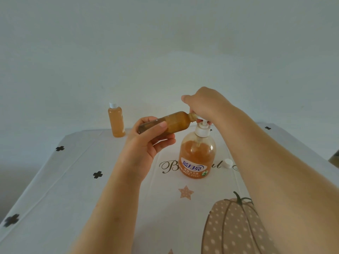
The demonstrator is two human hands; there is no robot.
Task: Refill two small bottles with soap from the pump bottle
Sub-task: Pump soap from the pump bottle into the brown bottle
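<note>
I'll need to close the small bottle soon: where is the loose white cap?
In the head view the loose white cap lies on the tablecloth just right of the pump bottle, close beside the right forearm.

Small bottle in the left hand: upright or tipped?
Tipped, close to horizontal. The left hand holds the small bottle on a slant, its open neck up at the spout of the pump bottle, under the right hand.
</note>
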